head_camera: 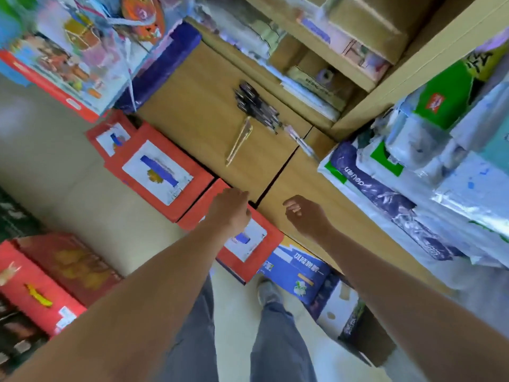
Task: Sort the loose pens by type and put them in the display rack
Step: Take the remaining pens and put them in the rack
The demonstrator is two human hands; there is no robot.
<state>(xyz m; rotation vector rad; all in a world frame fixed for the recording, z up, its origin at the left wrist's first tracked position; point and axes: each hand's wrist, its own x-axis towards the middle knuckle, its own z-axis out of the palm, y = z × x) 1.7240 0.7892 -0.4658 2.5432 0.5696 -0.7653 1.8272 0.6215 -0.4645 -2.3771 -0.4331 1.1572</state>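
While right hand (304, 215) curls loosely, empty | left hand (231, 212) — unclear | one pen pile (254, 107), one pale pen (239, 140)

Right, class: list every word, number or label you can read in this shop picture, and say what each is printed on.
"3": on the orange toy at the top.
White word, upside down, on the dark blue pack: too blurred to be sure.
Chinese characters on the blue box: blurred.
Labels on the red boxes: unreadable.
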